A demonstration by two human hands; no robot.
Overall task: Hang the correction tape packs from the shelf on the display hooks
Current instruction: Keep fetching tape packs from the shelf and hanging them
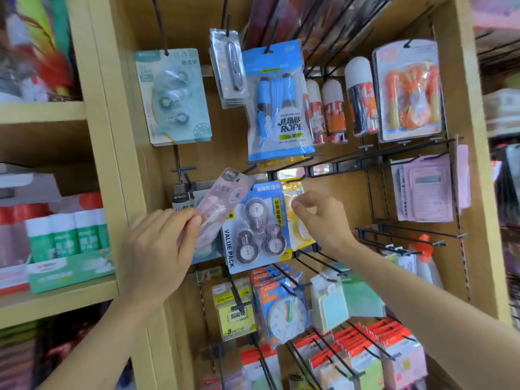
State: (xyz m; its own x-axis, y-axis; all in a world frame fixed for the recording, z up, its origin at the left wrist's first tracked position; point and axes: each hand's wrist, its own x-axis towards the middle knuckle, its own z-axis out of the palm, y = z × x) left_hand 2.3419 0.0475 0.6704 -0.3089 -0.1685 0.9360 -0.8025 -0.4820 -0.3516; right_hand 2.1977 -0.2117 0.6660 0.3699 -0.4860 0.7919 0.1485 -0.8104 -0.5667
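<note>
My left hand (pixel 160 251) grips a pink correction tape pack (pixel 218 205) by its lower part, tilted so its top points up and right toward a black display hook (pixel 184 173). A blue "value pack" of correction tapes (pixel 257 226) hangs in the middle of the board. My right hand (pixel 320 218) pinches the edge of a yellow pack (pixel 297 218) hanging just right of the blue one. A pale green correction tape pack (pixel 174 97) hangs higher up on the left.
A blue jump rope bag (pixel 278 102), spray cans (pixel 333 111) and an orange blister pack (pixel 409 88) hang above. Sticky notes (pixel 236 311) and a toy clock pack (pixel 284 311) hang below on long black hooks. Glue sticks (pixel 64 235) stand on the left shelf.
</note>
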